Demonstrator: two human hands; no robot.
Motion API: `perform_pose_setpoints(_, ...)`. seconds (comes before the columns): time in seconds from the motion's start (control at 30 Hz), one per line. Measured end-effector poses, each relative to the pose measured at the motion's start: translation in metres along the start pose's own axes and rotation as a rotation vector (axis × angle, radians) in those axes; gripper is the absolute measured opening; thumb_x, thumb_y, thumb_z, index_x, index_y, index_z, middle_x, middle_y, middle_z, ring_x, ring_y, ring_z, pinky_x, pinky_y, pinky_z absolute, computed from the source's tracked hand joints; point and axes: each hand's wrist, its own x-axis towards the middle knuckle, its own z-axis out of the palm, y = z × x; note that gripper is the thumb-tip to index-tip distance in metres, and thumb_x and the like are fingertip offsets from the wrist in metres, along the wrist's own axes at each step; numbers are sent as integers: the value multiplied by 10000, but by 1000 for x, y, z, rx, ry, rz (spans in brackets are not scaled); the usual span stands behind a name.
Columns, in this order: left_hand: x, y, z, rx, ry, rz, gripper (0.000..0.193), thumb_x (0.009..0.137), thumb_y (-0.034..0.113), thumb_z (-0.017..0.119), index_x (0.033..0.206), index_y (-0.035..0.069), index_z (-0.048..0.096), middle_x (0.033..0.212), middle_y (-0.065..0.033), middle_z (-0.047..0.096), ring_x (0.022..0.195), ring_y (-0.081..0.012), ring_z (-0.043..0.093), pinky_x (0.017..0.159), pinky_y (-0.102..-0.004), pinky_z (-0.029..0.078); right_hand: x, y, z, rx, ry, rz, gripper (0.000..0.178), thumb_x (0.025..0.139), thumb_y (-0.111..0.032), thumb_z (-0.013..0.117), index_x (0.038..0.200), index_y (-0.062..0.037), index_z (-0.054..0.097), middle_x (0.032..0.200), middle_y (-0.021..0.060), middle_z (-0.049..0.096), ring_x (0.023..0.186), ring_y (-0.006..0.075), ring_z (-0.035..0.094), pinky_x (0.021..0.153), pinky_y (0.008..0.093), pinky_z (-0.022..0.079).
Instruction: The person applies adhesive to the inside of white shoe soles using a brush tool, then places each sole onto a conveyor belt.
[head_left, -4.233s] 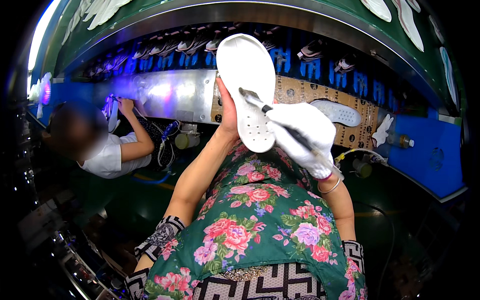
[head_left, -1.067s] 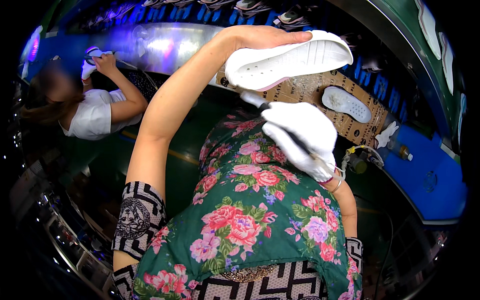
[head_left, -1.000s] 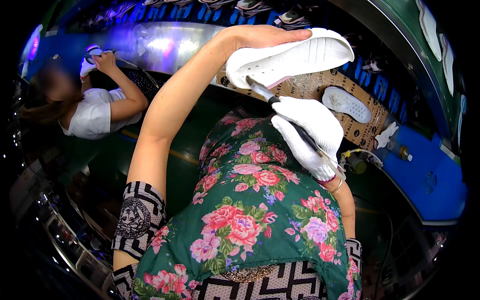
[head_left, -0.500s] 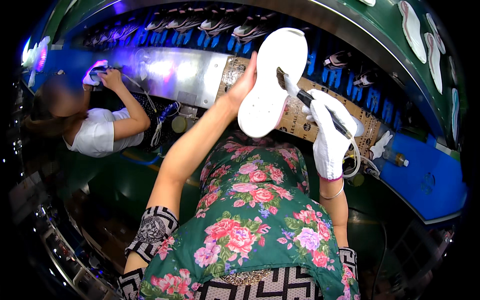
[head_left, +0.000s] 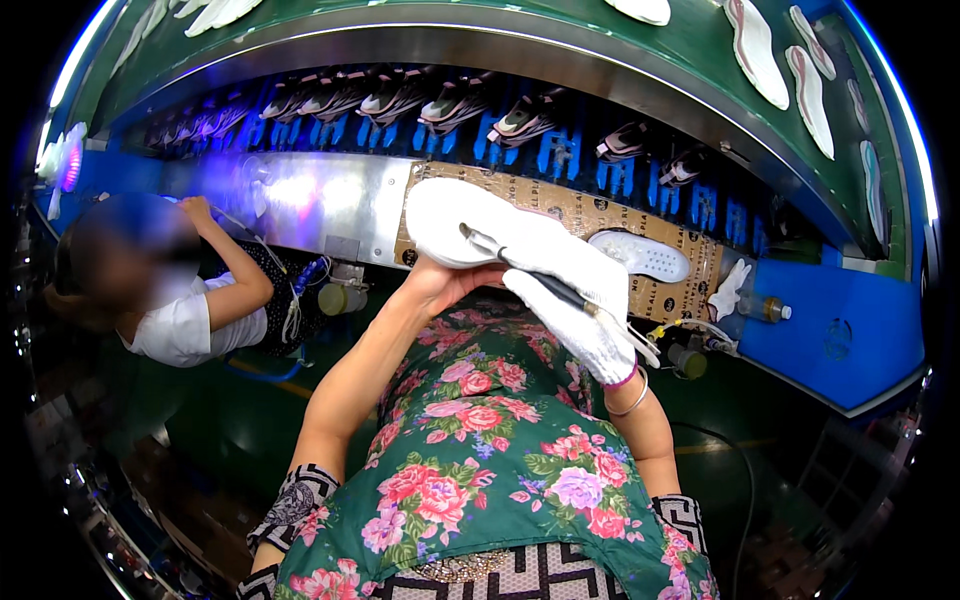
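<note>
The workshop has a dark green floor (head_left: 310, 430), and a long green shelf (head_left: 690, 45) with a metal edge curves across the top, with pale soles lying on it. Below the shelf runs a workbench made up of a shiny metal plate (head_left: 370, 190) on the left, a sheet of printed cardboard (head_left: 665, 295) in the middle and a blue tabletop (head_left: 830, 310) on the right. Behind it stands a row of shoes (head_left: 445, 105) on blue stands.

The person wears a green flowered apron (head_left: 500, 450). To the left sits a co-worker (head_left: 175, 320) in a white top, one arm reaching to the bench.

A white shoe sole (head_left: 450, 205) is held up in front of the cardboard, its right end hidden by the glove. The bare left hand (head_left: 440, 285) grips it from below along the near edge. The right hand (head_left: 590, 290), in a white glove, is closed around a dark-handled brush (head_left: 487, 245), whose bristle end lies over the sole; whether it touches is hard to tell. Another pale sole (head_left: 640, 257) rests on the cardboard, and a small bottle (head_left: 765, 307) lies farther right.
</note>
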Motion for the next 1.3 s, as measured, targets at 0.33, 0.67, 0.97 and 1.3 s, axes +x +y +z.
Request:
perform_pose_setpoints(0.33, -3, -4, 29, -509, -376, 79, 922, 778, 425, 523, 1578, 81, 218, 1521, -316, 341, 1400, -431, 385, 1144, -518, 366, -1, -21, -11, -108, 99, -110, 247, 799, -64, 768, 1045, -64, 755, 979, 101, 740, 862, 243, 716, 805, 322, 558)
perform_pose_setpoints(0.67, -2, -17, 48, -343, -174, 94, 1036, 796, 850, 480, 1532, 143, 306, 1369, -186, 527, 1257, -332, 543, 1066, -529, 458, 10, -37, -2, -29, 246, -115, 258, 750, -37, 816, 998, -8, 754, 891, 103, 739, 779, 194, 704, 732, 298, 545)
perform_pose_setpoints(0.97, 3, -39, 45, -302, -62, 110, 1003, 772, 770, 629, 1498, 119, 395, 1444, -123, 509, 1309, -317, 505, 1127, -501, 398, 10, -21, 10, -211, 324, -218, 302, 766, -14, 780, 1066, -30, 745, 1005, 122, 738, 908, 250, 712, 827, 338, 548)
perform_pose_setpoints(1.3, 19, -36, 46, -409, -202, 84, 933, 838, 735, 576, 1540, 178, 317, 1476, -129, 476, 1357, -310, 470, 1148, -512, 377, 11, -35, 21, 201, 384, 15, 265, 772, -11, 776, 1035, -5, 741, 974, 129, 731, 876, 225, 707, 808, 317, 541)
